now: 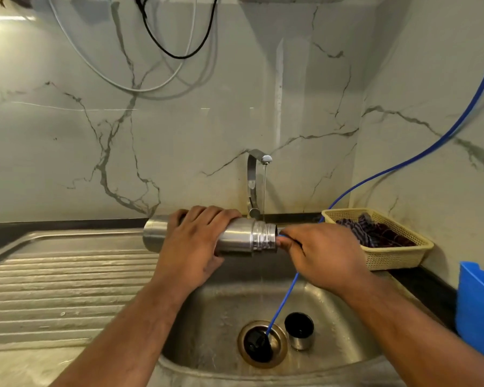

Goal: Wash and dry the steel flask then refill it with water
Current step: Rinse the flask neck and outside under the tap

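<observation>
Sideways above the sink [338, 311] lies the steel flask [236, 236], held level with its threaded, uncapped mouth pointing toward the right hand [322, 255]. The left hand [196, 244] wraps over the flask's body, fingers curled across the top. The right hand sits at the mouth, fingers bent round a thin blue tube [284, 303] (whether the tube's end goes into the flask cannot be told). Below the right hand the tube drops to the drain, where a black stopper [256, 344] lies, with a small steel cup [299, 335] just beside it. Behind the hands a tap [253, 180] lets down a thin thread of water. Right of the right hand stands a cream basket [389, 255] of dark cloth; left of the left hand stretches the ribbed draining board [67, 289].
</observation>
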### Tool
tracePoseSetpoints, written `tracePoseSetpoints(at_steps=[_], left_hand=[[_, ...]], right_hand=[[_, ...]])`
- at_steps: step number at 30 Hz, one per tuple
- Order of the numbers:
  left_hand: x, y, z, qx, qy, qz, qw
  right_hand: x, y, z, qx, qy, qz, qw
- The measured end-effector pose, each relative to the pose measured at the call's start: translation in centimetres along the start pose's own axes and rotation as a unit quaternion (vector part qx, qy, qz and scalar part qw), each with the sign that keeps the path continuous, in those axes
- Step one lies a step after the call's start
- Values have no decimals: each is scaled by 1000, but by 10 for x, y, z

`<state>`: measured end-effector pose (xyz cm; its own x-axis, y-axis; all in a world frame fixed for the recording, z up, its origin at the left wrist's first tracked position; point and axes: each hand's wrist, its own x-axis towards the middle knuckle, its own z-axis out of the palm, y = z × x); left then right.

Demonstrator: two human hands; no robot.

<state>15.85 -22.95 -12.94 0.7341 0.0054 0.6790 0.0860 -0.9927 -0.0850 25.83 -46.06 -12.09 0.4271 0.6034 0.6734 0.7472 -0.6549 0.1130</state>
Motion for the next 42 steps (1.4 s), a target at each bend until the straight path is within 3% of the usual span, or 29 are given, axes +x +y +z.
tracePoseSetpoints(at_steps=[3,9,11,13,15,16,20,23,27,30,34,36,38,40,42], left_hand=[[2,2,0,-67,10,14,998],[-8,-15,-2,-204,-149,-62,966],[-11,-11,1,-199,-180,-50,962],[-9,-8,-1,-125,-140,-36,982],[-4,-10,-3,-5,-78,-10,997],[-2,-11,-4,27,-58,-6,998],[-3,-28,-9,17,-43,-65,997],[-3,-42,-11,19,-41,-85,995],[-6,-19,-8,-26,-69,-61,995],[-7,-18,-10,-28,-77,-55,995],[-8,-37,-14,-8,-25,-107,994],[-6,-34,-12,5,-5,-83,996],[-3,-22,-11,35,5,-31,999],[-2,-14,-9,57,18,11,998],[-3,-20,-9,50,25,3,998]], right_hand=[[2,10,-10,-48,153,-25,987],[-1,15,-19,-101,245,-156,951],[0,7,-24,-113,167,-149,968],[0,-3,-20,-56,-18,-55,997],[-2,-7,-8,114,-155,70,979],[-2,-5,-2,169,-170,110,965],[4,18,-7,25,-42,73,996],[7,33,-13,21,94,2,995],[2,3,-2,-7,84,-105,991],[3,2,-11,36,35,-50,998],[1,33,-24,31,102,9,994],[-1,26,-21,36,58,20,997],[-2,8,-8,69,-55,33,996],[0,-3,-4,197,-175,85,961],[2,6,-8,251,-183,111,944]])
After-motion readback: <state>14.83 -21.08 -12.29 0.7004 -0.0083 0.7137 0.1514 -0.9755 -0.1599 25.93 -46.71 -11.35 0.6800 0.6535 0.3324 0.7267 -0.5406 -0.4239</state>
